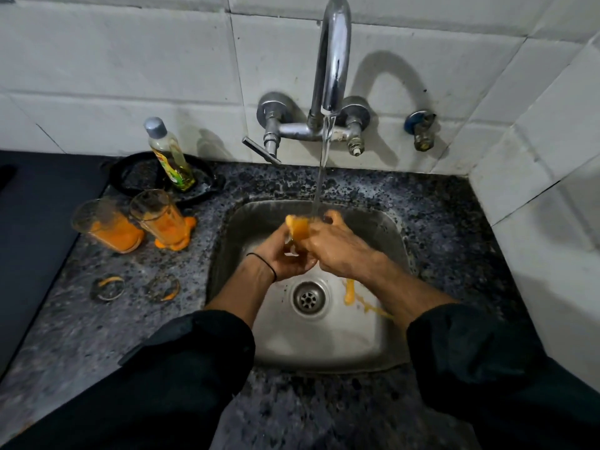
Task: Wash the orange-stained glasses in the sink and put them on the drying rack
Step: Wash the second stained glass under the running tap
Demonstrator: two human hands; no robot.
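Over the steel sink [386,228] I hold an orange-stained glass [299,229] under the running water from the tap [332,60]. My left hand [285,254] grips the glass from below. My right hand [334,245] wraps round its upper part, fingers curled over the rim, so most of the glass is hidden. Two more glasses stand on the counter to the left, both smeared with orange: one [107,227] further left and one [160,219] nearer the sink. Orange liquid has pooled round their bases.
A bottle of dish liquid [170,157] stands in a black pan [194,186] behind the glasses. Two orange ring marks [108,287] lie on the speckled counter. An orange smear [350,292] sits beside the drain [308,298]. A dark surface [39,222] lies at far left.
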